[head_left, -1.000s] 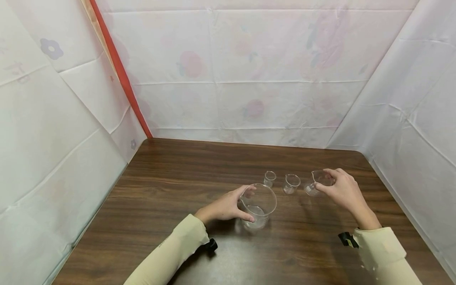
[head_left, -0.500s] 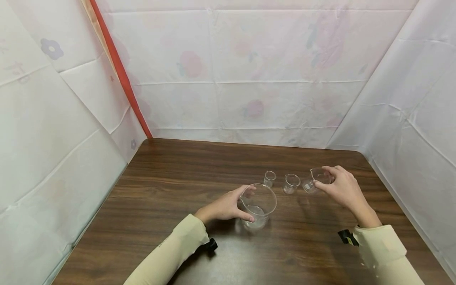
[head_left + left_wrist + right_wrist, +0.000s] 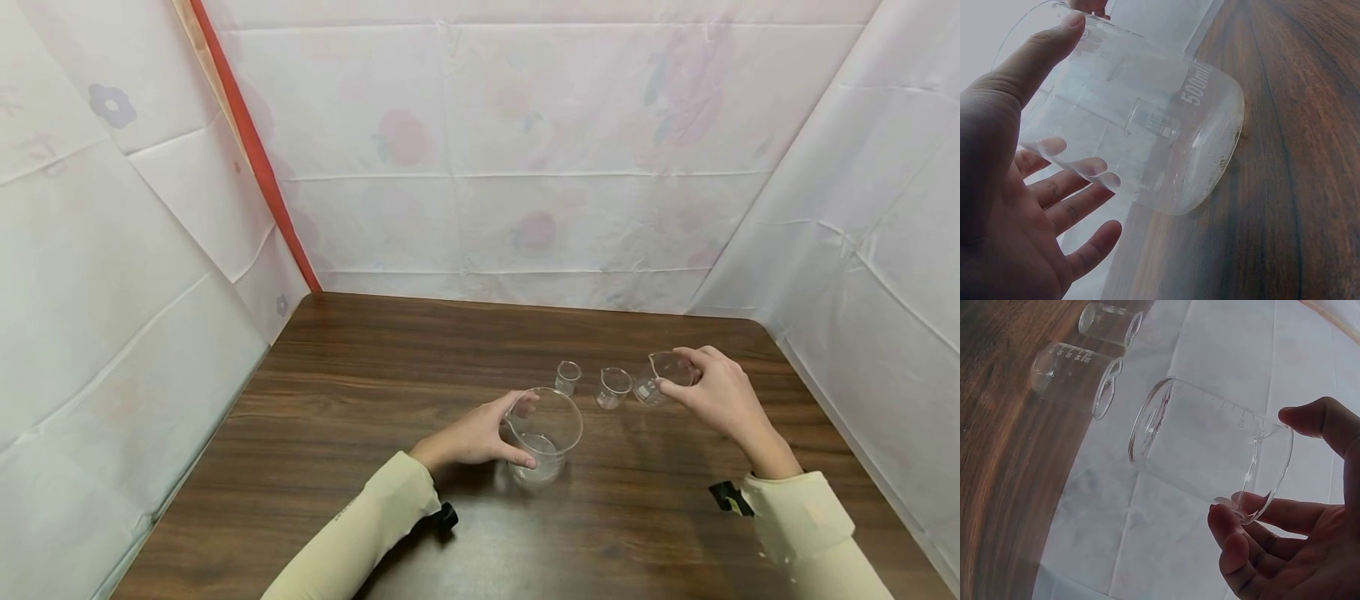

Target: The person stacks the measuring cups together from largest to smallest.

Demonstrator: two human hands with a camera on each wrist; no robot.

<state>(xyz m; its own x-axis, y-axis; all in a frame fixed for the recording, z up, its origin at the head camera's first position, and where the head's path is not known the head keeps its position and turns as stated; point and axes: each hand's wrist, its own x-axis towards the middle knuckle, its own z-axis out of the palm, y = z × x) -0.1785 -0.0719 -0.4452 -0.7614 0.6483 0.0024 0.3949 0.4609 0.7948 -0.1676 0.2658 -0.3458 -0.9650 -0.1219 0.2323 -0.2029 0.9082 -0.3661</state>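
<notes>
My left hand (image 3: 480, 432) grips a large glass beaker (image 3: 547, 446) standing upright on the table; a 500 ml mark shows in the left wrist view. The thumb lies along its near side and the fingers go round the far side. My right hand (image 3: 720, 396) holds a smaller beaker (image 3: 1204, 444) near its rim, between thumb and fingers; it looks raised off the table and slightly tilted in the right wrist view. To its left stand a small beaker (image 3: 613, 390) with printed graduations and the smallest beaker (image 3: 567, 379), both upright and untouched.
The brown wood-grain table (image 3: 360, 375) meets white patterned sheets (image 3: 525, 150) at the back and both sides. A red strip (image 3: 258, 154) runs down the back left corner. The two small beakers stand close between the held ones.
My right hand has moved slightly left and away from me with its beaker, closer to the small graduated beaker. The left hand and large beaker have stayed still.
</notes>
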